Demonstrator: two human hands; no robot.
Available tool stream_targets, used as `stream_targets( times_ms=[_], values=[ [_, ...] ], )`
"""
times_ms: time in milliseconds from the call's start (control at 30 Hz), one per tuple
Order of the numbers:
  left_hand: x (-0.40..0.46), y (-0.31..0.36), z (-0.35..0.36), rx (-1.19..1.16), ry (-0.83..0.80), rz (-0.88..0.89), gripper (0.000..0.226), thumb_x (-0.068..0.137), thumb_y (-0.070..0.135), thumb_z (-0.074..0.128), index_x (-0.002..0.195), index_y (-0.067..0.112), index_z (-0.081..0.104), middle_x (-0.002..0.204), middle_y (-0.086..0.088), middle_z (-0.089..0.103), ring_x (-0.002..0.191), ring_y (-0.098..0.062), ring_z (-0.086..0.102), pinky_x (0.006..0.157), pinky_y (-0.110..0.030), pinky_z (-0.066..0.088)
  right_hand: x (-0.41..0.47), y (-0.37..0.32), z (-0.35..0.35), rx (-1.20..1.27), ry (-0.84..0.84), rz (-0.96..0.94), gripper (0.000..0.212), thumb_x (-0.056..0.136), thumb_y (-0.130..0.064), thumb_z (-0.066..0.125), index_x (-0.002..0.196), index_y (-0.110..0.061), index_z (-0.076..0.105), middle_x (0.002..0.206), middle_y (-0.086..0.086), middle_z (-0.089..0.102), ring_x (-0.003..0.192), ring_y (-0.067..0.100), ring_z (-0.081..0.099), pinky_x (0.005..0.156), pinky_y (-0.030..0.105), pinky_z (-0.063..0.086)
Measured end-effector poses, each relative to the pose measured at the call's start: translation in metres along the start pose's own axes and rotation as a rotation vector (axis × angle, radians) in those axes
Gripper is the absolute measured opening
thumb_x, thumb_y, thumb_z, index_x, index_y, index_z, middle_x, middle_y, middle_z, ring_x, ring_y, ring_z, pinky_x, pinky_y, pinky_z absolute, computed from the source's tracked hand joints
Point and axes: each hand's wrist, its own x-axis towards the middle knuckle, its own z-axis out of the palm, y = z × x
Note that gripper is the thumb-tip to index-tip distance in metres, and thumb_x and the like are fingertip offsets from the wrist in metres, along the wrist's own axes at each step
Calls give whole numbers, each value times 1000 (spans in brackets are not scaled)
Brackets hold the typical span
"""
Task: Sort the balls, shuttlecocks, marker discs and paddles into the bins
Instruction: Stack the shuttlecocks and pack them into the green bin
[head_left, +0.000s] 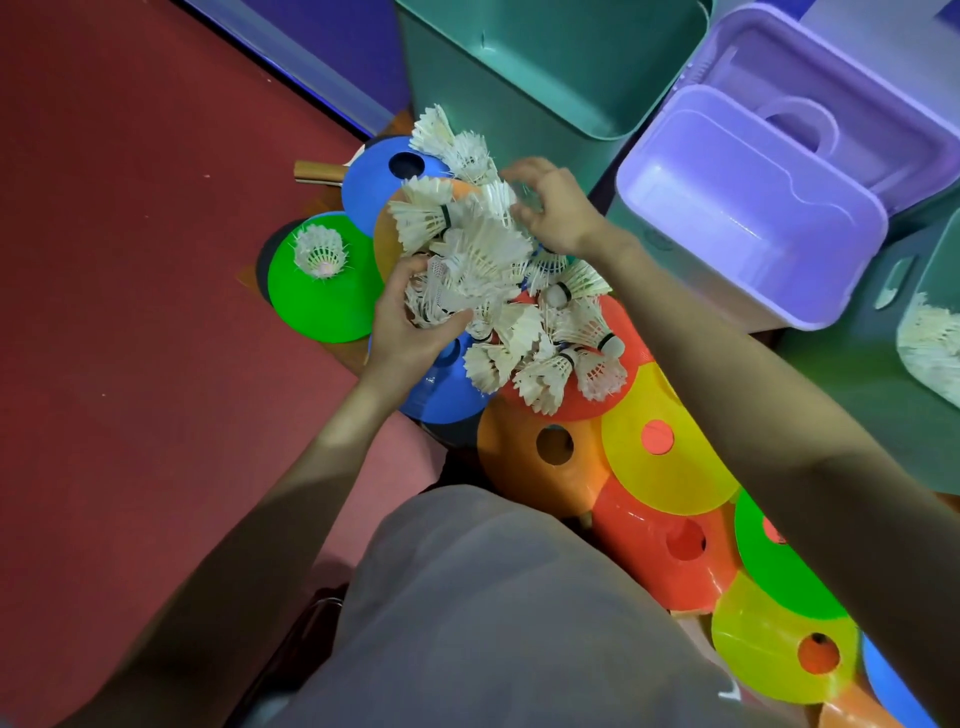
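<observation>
A heap of white feather shuttlecocks lies on coloured marker discs on the floor. My left hand grips a bunch of shuttlecocks at the heap's left side. My right hand curls its fingers into the top of the heap and holds shuttlecocks there. One lone shuttlecock stands on a green disc. A paddle handle pokes out from under a blue disc. Orange, yellow and red discs spread toward me.
A tall green bin stands behind the heap. An empty purple bin sits to its right on a purple lid. A bin at the right edge holds shuttlecocks. Red floor stretches left. My knee is at the bottom.
</observation>
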Motion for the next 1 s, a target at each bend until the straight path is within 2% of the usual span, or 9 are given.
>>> stream_targets(
  times_ms=[100,267,333,400,500,700,767,867,1000],
  values=[
    [0,2,0,16,-4,5,50,72,10,80,114,3,53,113,-11,60,105,-19,58,94,-29,46,-6,-2,0,-6,99,-18,31,90,-10,58,120,-9,56,130,9,54,119,29,45,102,35,34],
    [3,8,3,45,-18,0,56,70,18,80,118,4,53,118,-15,59,112,-30,56,100,-48,44,-36,1,-12,34,142,-60,13,86,-10,64,99,-11,65,106,4,66,103,18,53,90,31,41],
    [4,15,8,51,-48,31,55,70,19,79,117,5,53,118,-12,59,113,-27,55,100,-47,44,-59,6,-17,96,225,-46,7,86,-8,64,93,-9,67,98,3,68,90,10,52,84,18,43],
    [4,25,16,43,-81,70,49,71,14,78,113,9,54,113,-2,60,110,-14,56,99,-38,45,-84,14,-19,130,397,-13,6,86,-14,66,90,-9,67,90,-1,67,83,6,51,76,5,34],
    [5,39,33,49,-133,101,49,70,6,78,108,17,50,102,17,54,93,12,51,90,-16,42,-125,31,-22,228,721,136,9,87,-19,63,86,-11,67,87,-12,62,85,4,51,80,12,35],
    [4,59,81,159,-331,229,51,71,-2,78,113,8,51,102,20,50,93,20,47,86,-2,33,-205,48,-41,541,1167,332,6,88,-11,62,85,-17,63,82,-7,63,82,3,59,80,21,46],
    [1,67,102,189,-404,272,49,72,-2,78,113,4,51,101,18,49,92,11,46,85,-1,31,-231,52,-46,633,1233,325,9,88,-8,63,85,-17,61,81,-5,63,78,3,59,73,21,48],
    [-7,82,135,210,-512,308,49,73,1,78,112,12,50,101,18,50,96,3,46,84,-3,34,-268,64,-47,708,1231,317,9,88,-1,63,88,-9,61,80,-2,62,70,-1,58,66,14,47],
    [-28,104,181,199,-632,365,49,74,0,76,110,16,48,100,22,49,91,15,48,79,-2,35,-313,92,-45,708,1200,361,9,86,-5,66,88,-14,64,82,-11,65,78,7,61,75,23,48]
  ],
)
